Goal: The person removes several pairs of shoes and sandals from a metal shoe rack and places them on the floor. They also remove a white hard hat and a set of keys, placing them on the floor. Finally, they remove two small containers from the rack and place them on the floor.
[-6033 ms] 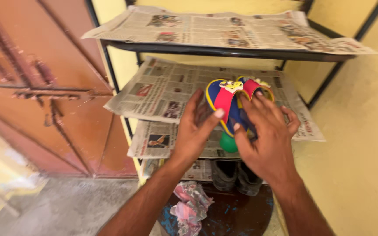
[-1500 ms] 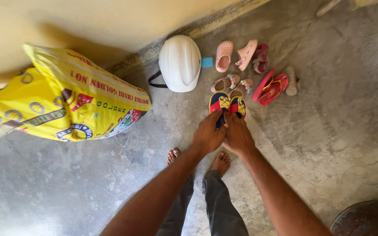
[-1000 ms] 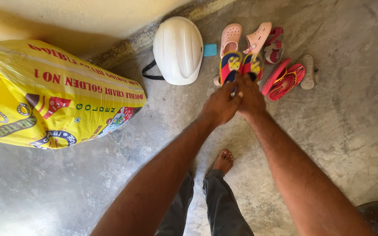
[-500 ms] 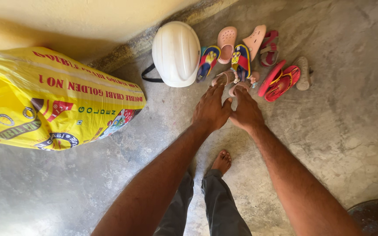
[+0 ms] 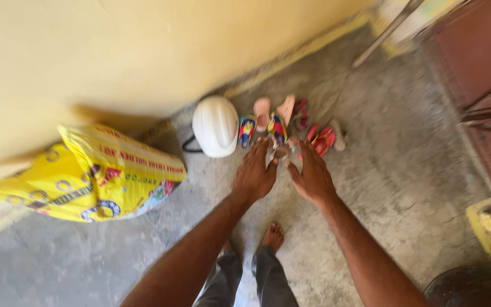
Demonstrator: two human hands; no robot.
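Note:
A pair of small blue, red and yellow sandals (image 5: 247, 129) lies on the concrete floor between a white hard hat (image 5: 215, 125) and other footwear. My left hand (image 5: 255, 173) and my right hand (image 5: 312, 176) hover side by side just in front of them, fingers spread, holding nothing. Between my fingertips lies a pair of small brown sandals (image 5: 282, 152), blurred. My bare feet show below my arms.
Pink clogs (image 5: 262, 108) and red flip-flops (image 5: 322, 139) lie behind and right of the hands. A full yellow printed sack (image 5: 95, 176) leans on the yellow wall at left. A reddish-brown door (image 5: 484, 85) stands at right, a dark round object (image 5: 473, 287) at bottom right.
Both hands carried the blue sandals from the newspaper-lined shelf to the floor, let them go beside the hard hat and drew back empty. The view has since tilted up toward the door.

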